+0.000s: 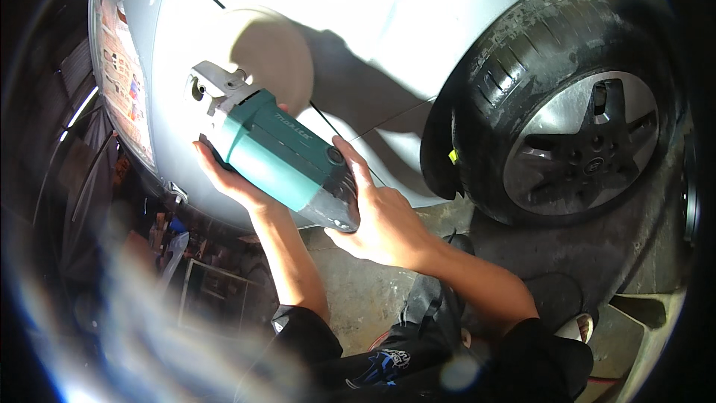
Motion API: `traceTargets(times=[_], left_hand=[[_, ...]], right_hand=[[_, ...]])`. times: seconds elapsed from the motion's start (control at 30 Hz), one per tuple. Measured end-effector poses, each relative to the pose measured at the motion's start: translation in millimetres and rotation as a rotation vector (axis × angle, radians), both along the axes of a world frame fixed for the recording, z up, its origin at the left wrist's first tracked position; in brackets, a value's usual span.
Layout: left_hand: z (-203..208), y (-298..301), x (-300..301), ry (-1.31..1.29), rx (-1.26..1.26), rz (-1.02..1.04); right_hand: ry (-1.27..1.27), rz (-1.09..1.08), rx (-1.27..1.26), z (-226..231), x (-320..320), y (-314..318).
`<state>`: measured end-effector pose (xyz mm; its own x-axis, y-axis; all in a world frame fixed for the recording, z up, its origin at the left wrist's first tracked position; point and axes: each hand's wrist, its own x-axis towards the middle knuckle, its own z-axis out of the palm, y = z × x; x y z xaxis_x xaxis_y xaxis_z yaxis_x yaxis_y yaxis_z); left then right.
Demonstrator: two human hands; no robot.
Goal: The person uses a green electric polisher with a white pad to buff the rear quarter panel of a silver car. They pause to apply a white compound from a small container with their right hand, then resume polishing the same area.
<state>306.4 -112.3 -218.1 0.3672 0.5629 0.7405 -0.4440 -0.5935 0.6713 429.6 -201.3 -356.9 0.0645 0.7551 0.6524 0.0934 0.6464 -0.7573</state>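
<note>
I hold a teal and grey electric polisher (280,157) against a silver car body panel (388,22). Its round cream buffing pad (272,48) lies flat on the panel. My left hand (227,179) cups the front of the tool from underneath, near the metal gear head. My right hand (380,216) grips the dark rear end of the tool. Both dark sleeves are pushed up to the elbows.
A car wheel (582,142) with a black tyre and grey alloy rim sits to the right in its arch. Stained concrete floor (365,291) lies below. A dark cluttered workshop area (194,276) shows under the car's left end. My shoe (578,325) is at lower right.
</note>
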Motion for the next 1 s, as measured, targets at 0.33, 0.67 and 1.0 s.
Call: traceTargets(times=[0.33,0.67,1.0], left_hand=[[64,9,42,-0.011,0.182,0.285],[60,8,31,0.065,0.144,0.141],[93,19,42,0.033,0.211,0.231]], right_hand=[[0.101,-0.125,0.146,40,18,6],[0.002,-0.067,0.118,47,26,8],[0.021,-0.142,0.124,74,39,13]])
